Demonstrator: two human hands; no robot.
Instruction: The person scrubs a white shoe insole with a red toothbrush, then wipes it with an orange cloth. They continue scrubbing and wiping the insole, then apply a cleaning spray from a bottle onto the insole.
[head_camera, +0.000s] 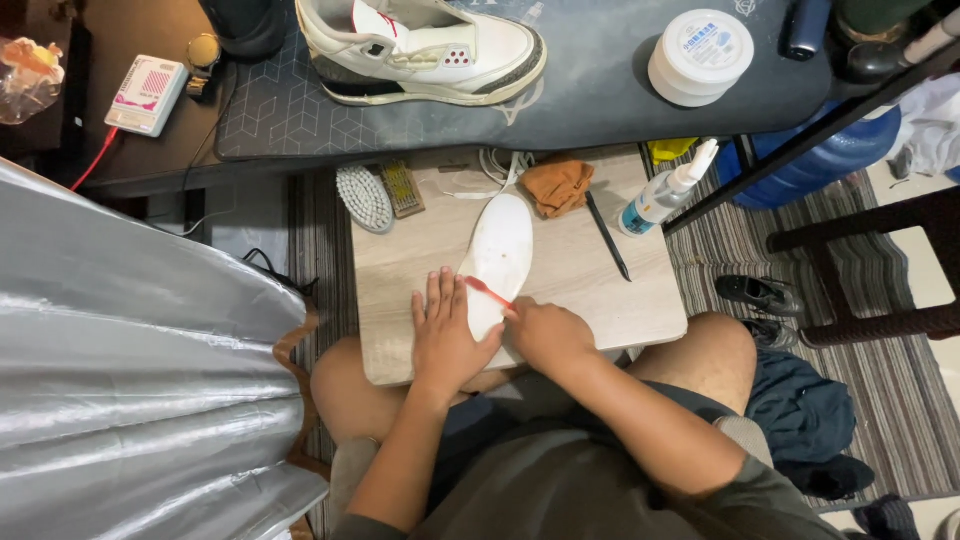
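Note:
A white shoe insole (497, 250) lies lengthwise on a small light wooden board (590, 290) that rests over my knees. My left hand (443, 335) lies flat, fingers spread, pressing down the near end of the insole. My right hand (545, 332) is closed around a thin red tool (487, 290), which lies across the insole just beyond my left fingers. A white sneaker (425, 50) with grey and black trim sits on the dark mat (600, 90) of the desk beyond.
On the board lie a white brush (364, 198), a small bristle brush (402, 188), white laces (495, 165), a brown cloth (556, 184), a black pen-like stick (607, 236) and a spray bottle (664, 192). A white jar (701, 56) stands on the mat. Silver fabric (130, 370) fills the left.

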